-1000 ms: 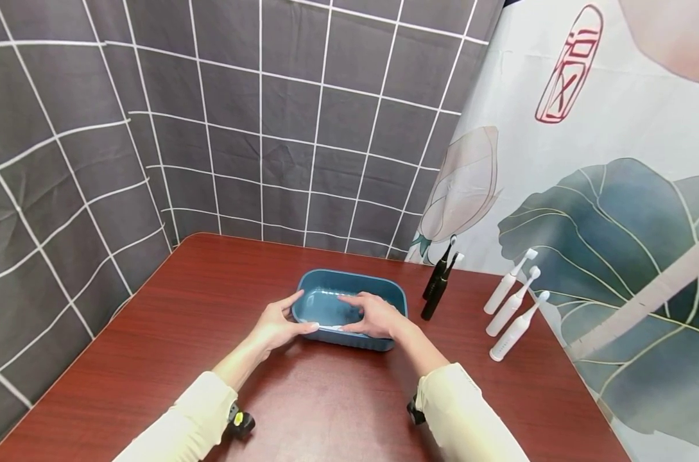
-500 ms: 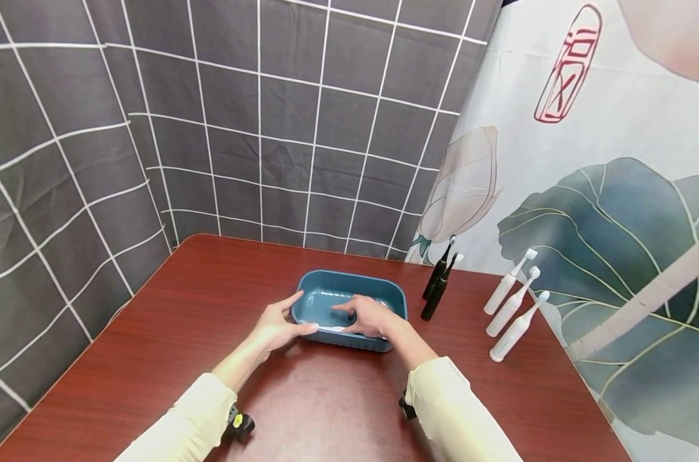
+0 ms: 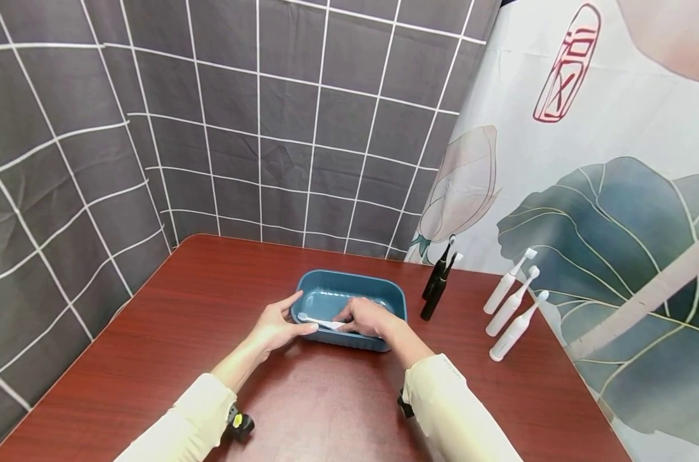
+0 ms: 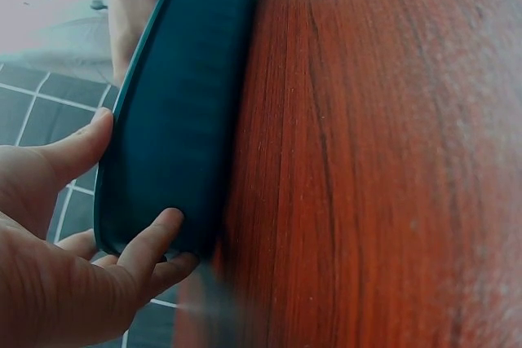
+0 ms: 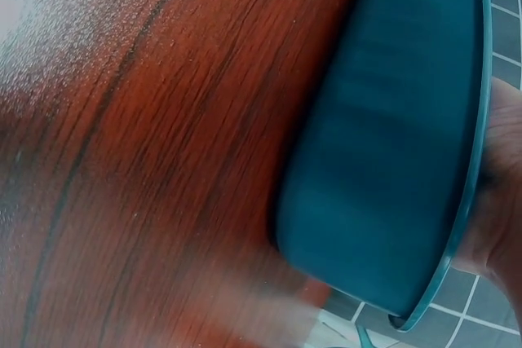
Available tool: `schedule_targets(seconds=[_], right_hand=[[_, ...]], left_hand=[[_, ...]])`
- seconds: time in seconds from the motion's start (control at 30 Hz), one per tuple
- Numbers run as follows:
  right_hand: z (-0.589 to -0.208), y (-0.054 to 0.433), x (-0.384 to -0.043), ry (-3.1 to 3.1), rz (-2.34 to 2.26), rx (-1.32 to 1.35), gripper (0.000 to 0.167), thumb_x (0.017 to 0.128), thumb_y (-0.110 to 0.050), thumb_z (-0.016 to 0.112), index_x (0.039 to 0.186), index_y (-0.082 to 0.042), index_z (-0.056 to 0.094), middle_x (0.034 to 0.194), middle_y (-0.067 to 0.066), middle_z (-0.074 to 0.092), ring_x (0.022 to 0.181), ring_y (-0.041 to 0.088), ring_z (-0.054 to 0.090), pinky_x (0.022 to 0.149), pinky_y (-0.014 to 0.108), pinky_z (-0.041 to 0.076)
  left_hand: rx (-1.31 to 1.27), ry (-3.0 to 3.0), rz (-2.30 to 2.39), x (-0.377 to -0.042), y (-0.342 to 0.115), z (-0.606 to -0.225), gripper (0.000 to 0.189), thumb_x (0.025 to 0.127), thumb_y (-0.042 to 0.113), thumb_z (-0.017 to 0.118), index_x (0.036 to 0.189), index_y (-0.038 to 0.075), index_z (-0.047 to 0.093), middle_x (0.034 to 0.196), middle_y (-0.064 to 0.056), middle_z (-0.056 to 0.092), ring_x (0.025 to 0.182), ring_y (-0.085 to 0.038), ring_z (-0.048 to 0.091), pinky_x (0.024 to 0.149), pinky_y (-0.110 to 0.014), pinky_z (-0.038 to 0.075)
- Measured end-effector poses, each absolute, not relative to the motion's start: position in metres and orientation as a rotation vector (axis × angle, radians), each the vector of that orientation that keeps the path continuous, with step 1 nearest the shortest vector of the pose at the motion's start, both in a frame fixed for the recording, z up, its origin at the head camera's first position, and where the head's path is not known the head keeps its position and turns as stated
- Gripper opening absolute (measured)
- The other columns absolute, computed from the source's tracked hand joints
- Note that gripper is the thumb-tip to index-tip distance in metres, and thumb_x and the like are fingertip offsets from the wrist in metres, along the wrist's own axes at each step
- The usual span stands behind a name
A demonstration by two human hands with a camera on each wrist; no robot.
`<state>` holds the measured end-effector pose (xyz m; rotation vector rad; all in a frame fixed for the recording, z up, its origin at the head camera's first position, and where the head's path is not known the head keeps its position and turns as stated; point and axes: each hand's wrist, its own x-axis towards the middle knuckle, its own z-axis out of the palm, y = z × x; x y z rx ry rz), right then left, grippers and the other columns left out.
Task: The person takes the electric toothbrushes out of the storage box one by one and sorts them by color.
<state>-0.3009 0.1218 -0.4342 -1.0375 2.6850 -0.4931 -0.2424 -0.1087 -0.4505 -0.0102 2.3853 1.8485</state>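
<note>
A blue plastic basin [image 3: 357,277] sits on the table in the head view. My left hand [image 3: 275,328] grips its near left corner, thumb on the rim and fingers round the outer wall, as the left wrist view also shows. My right hand [image 3: 368,317] reaches over the near rim into the basin. Its fingers pinch a white electric toothbrush [image 3: 327,324], lying along the inner near wall with the brush head pointing left. The handle's right end is hidden under the hand. In the right wrist view, the basin wall [image 5: 383,152] covers most of the right hand.
Two black electric toothbrushes [image 3: 436,292] stand right of the basin. Farther right, three white electric toothbrushes [image 3: 508,314] stand in a row near the table's right edge. Grey gridded cloth [image 3: 291,128] hangs behind the reddish-brown table [image 3: 222,289], and a printed white cloth hangs at the right.
My right hand's fingers have drawn together on the white toothbrush, and its head and neck now show above the basin floor. My left hand keeps its hold on the basin.
</note>
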Motion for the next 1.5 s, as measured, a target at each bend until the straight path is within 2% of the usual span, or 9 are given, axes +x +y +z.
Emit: schedule_targets(seconds=[0.13, 0.3, 0.53, 0.77, 0.9, 1.13, 1.33, 1.5], right_hand=[[-0.434, 0.12, -0.302, 2.675, -0.494, -1.018, 0.017, 0.089, -0.021, 0.078, 0.106, -0.02, 0.081, 0.076, -0.013, 0.069, 0.07, 0.004, 0.053, 0.059, 0.023, 0.041], [-0.433, 0.119, -0.302, 2.68, -0.467, -1.019, 0.014, 0.09, -0.023, 0.077, 0.103, -0.022, 0.081, 0.08, -0.014, 0.071, 0.074, 0.002, 0.056, 0.061, 0.023, 0.045], [-0.434, 0.121, -0.303, 2.691, -0.455, -1.005, 0.015, 0.091, -0.025, 0.076, 0.105, -0.024, 0.081, 0.078, -0.015, 0.069, 0.072, 0.003, 0.055, 0.059, 0.023, 0.043], [-0.43, 0.125, -0.301, 2.75, -0.408, -0.981, 0.015, 0.094, -0.031, 0.072, 0.105, -0.025, 0.08, 0.088, -0.012, 0.071, 0.075, 0.007, 0.057, 0.061, 0.029, 0.046], [-0.426, 0.129, -0.301, 2.777, -0.4, -0.935, 0.018, 0.098, -0.031, 0.067, 0.109, -0.022, 0.078, 0.093, -0.009, 0.07, 0.08, 0.01, 0.058, 0.068, 0.032, 0.049], [-0.419, 0.136, -0.301, 2.853, -0.438, -0.881, 0.018, 0.102, -0.026, 0.061, 0.096, -0.013, 0.072, 0.079, -0.002, 0.058, 0.074, 0.016, 0.053, 0.066, 0.034, 0.047], [-0.414, 0.145, -0.297, 2.894, -0.544, -0.84, 0.018, 0.101, -0.021, 0.063, 0.109, -0.007, 0.07, 0.084, -0.001, 0.059, 0.075, 0.015, 0.053, 0.068, 0.032, 0.048], [-0.407, 0.152, -0.295, 2.915, -0.676, -0.84, 0.015, 0.099, -0.02, 0.066, 0.106, -0.006, 0.066, 0.084, 0.0, 0.058, 0.074, 0.015, 0.054, 0.066, 0.031, 0.048]], left_hand=[[-0.01, 2.391, 1.849, -0.243, -0.109, -0.452, 0.089, 0.077, 0.018, 0.089, 0.153, 0.012, 0.044, 0.144, -0.024, 0.051, 0.132, -0.032, 0.052, 0.107, -0.045, 0.042], [0.008, 2.39, 1.863, -0.243, -0.108, -0.453, 0.089, 0.078, 0.017, 0.089, 0.153, 0.011, 0.043, 0.142, -0.024, 0.053, 0.129, -0.032, 0.054, 0.106, -0.044, 0.043], [-0.006, 2.396, 1.847, -0.243, -0.108, -0.451, 0.09, 0.077, 0.019, 0.09, 0.153, 0.012, 0.043, 0.143, -0.024, 0.052, 0.13, -0.031, 0.054, 0.106, -0.045, 0.043], [-0.01, 2.387, 1.848, -0.243, -0.108, -0.45, 0.089, 0.077, 0.02, 0.09, 0.153, 0.013, 0.044, 0.145, -0.023, 0.05, 0.132, -0.031, 0.052, 0.107, -0.044, 0.042], [-0.015, 2.396, 1.838, -0.242, -0.109, -0.45, 0.09, 0.076, 0.021, 0.09, 0.153, 0.013, 0.044, 0.145, -0.024, 0.05, 0.132, -0.032, 0.052, 0.107, -0.044, 0.042], [-0.03, 2.412, 1.809, -0.242, -0.109, -0.449, 0.088, 0.078, 0.021, 0.089, 0.153, 0.015, 0.044, 0.146, -0.025, 0.048, 0.133, -0.035, 0.05, 0.108, -0.046, 0.041], [-0.022, 2.407, 1.821, -0.241, -0.108, -0.45, 0.087, 0.078, 0.018, 0.089, 0.153, 0.014, 0.044, 0.147, -0.026, 0.048, 0.133, -0.035, 0.05, 0.107, -0.045, 0.042], [-0.016, 2.415, 1.816, -0.241, -0.108, -0.45, 0.087, 0.078, 0.017, 0.088, 0.153, 0.014, 0.044, 0.145, -0.025, 0.049, 0.131, -0.034, 0.052, 0.105, -0.044, 0.044]])
